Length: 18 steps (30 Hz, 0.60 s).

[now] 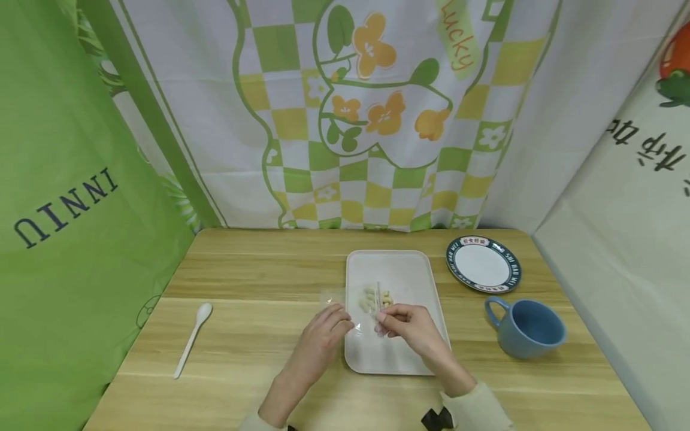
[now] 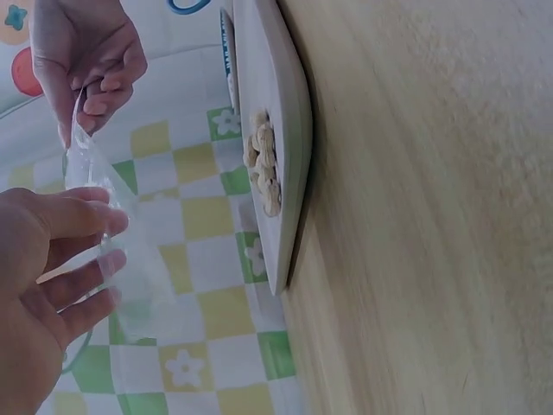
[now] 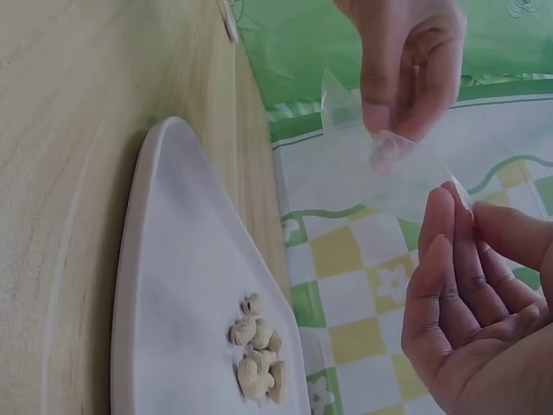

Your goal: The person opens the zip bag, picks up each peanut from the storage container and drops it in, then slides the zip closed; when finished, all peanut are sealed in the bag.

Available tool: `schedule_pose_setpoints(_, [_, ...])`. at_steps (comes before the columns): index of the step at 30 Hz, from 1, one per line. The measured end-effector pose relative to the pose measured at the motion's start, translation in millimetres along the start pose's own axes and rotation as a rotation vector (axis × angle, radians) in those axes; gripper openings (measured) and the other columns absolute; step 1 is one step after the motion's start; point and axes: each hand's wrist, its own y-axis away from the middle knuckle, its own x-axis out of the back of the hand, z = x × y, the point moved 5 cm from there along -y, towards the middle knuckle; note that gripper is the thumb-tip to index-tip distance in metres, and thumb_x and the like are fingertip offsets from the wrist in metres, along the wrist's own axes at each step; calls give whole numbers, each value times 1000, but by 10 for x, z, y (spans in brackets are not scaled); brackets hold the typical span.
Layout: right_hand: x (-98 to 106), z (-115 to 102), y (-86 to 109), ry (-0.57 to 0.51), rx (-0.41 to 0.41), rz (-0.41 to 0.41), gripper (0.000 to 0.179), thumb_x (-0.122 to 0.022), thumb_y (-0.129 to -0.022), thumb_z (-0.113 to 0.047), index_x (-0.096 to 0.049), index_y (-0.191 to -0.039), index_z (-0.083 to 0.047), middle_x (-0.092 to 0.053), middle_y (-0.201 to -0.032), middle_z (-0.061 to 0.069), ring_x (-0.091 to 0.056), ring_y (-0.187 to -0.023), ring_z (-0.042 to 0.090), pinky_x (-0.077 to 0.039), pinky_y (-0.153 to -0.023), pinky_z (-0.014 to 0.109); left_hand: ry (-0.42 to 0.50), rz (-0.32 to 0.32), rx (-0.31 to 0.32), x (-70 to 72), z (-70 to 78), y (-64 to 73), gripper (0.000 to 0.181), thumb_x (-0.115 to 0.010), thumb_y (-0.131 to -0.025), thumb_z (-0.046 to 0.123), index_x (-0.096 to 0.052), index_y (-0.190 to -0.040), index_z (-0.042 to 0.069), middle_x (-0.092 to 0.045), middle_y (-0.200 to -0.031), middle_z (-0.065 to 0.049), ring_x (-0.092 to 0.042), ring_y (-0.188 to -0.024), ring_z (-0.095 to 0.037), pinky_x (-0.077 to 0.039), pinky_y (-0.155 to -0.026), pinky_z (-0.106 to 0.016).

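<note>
Above the pale rectangular tray (image 1: 388, 263), both hands stretch a clear plastic bag (image 3: 346, 173) between them. My left hand (image 1: 323, 335) pinches one side of it between thumb and fingers, near the tray's left edge. Over the tray, my right hand (image 1: 412, 329) pinches the bag's other edge, thumb against forefinger, the remaining fingers loosely curled. A small heap of beige, peanut-like pieces (image 3: 257, 363) lies on the tray below the bag. From the head view, part of that heap shows through the film.
To the right of the tray stands a blue mug (image 1: 530, 329), its handle toward the tray. Behind it lies a dark-rimmed white plate (image 1: 482, 266). A white spoon (image 1: 194, 338) rests at the table's left. Patterned curtain (image 1: 377, 179) hangs along the table's back edge.
</note>
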Motion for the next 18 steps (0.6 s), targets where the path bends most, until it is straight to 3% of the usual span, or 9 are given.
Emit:
schedule_pose_setpoints(3, [-25,-8,-3,31,42,3,25,-66,-91,-16,-68,-98,8,-70,-81,13,-67,-72,19,-54,-68,30,29,-36,38,-50,-11,-3,29,-75,-71,-8,-69,-94,8,-65,-101,-3,-59,-110,-25,-44,-100,-36])
schedule_pose_setpoints(6, [-56,-35,4,73,73,2,18,-66,-91,-12,-69,-95,5,-70,-79,13,-66,-69,18,-52,-65,28,107,-84,138,-88,-21,-25,28,-71,-76,-9,-68,-98,9,-64,-104,-1,-59,-108,-22,-48,-95,-33])
schedule_pose_setpoints(9, [-104,-135,49,113,104,-6,14,-65,-90,-8,-69,-91,6,-69,-76,15,-65,-68,19,-50,-63,27,263,-121,302,-103,-28,-60,20,-65,-86,-2,-67,-103,8,-64,-106,0,-59,-104,-19,-51,-88,-32])
schedule_pose_setpoints(12, [-156,-256,107,149,116,-9,11,-66,-89,-5,-68,-87,5,-68,-75,16,-65,-67,21,-49,-64,26,472,-131,484,-120,-41,-100,14,-60,-95,17,-66,-106,9,-65,-105,1,-61,-100,-16,-53,-82,-31])
schedule_pose_setpoints(15, [-193,-336,146,179,122,-4,7,-67,-88,-4,-69,-84,2,-67,-73,13,-64,-67,19,-48,-66,25,640,-135,638,-167,-72,-133,23,-58,-96,33,-65,-101,12,-66,-98,3,-63,-94,-15,-53,-78,-29])
schedule_pose_setpoints(18, [-218,-286,126,195,133,-3,6,-69,-86,-4,-69,-81,0,-67,-72,9,-64,-68,15,-48,-64,24,737,-141,741,-224,-111,-154,22,-60,-95,34,-66,-96,13,-66,-89,4,-63,-86,-13,-53,-70,-26])
